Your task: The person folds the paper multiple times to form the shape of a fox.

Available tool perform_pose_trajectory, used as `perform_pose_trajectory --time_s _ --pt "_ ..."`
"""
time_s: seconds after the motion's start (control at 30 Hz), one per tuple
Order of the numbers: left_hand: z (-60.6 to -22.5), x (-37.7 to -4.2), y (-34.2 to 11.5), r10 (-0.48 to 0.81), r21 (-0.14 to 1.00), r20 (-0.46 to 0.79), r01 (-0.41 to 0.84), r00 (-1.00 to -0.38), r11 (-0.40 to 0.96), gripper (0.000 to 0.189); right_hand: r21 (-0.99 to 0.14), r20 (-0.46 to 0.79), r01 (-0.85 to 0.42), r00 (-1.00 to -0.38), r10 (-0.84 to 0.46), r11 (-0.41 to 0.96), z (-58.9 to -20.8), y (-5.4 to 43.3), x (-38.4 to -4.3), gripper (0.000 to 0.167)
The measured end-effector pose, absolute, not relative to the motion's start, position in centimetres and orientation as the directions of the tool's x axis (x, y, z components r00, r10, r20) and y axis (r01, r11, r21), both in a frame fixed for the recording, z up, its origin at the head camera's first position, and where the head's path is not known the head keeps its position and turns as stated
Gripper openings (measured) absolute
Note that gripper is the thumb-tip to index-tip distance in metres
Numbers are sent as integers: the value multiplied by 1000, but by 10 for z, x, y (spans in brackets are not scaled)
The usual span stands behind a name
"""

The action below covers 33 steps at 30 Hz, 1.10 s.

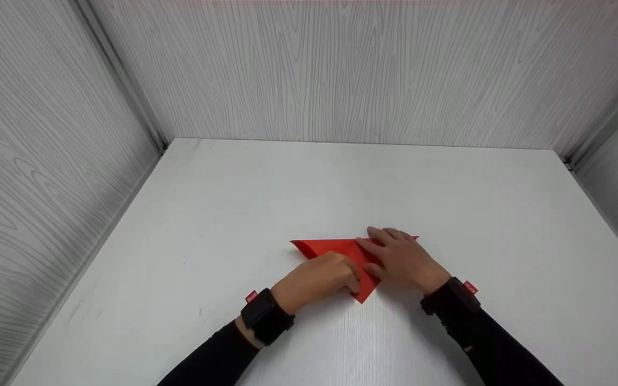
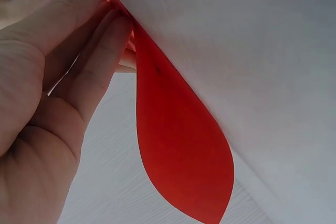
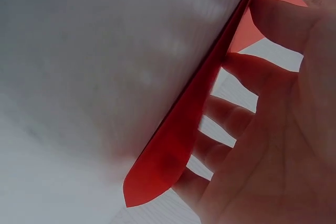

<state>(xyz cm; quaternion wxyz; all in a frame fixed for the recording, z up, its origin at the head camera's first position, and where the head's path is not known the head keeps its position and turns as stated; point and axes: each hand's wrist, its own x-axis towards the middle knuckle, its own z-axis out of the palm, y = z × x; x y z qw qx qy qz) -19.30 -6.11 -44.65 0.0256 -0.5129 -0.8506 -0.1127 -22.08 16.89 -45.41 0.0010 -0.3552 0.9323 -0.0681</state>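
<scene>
A sheet of red paper [image 1: 343, 246], folded into a triangle, lies on the table with one point toward me. My left hand [image 1: 319, 276] has its fingers curled at the paper's left side and lower point. In the left wrist view, the thumb and fingertips of that hand [image 2: 63, 51] meet at the paper's edge, and the red fold [image 2: 181, 135] bulges in a loop beside them. Spread over the paper's right side is my right hand [image 1: 403, 260], its fingers extended. The right wrist view shows its fingertips along the red fold [image 3: 178, 140].
The white table [image 1: 234, 193] is bounded by a grey wood-grain panel [image 1: 341, 75] at the back and by similar panels on both sides. Each wrist wears a black band [image 1: 267, 316] with a small red tag.
</scene>
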Motion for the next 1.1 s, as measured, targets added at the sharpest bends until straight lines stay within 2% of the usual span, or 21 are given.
perform_pose_trajectory --time_s 0.27,0.57,0.73,1.1 --pt "-444 -192 -60 862 177 150 871 -483 458 15 -138 37 -642 -764 -644 754 -454 174 -221 49" --pt "-445 -194 -60 863 202 154 870 -481 449 28 -180 18 -607 -788 -615 774 -454 184 -222 51" --pt "-447 -195 -59 867 165 143 875 -478 455 32 -179 12 -595 -797 -603 783 -452 195 -222 51" --pt "-446 -195 -59 874 187 139 879 -466 439 32 -148 18 -590 -804 -594 794 -450 220 -222 51"
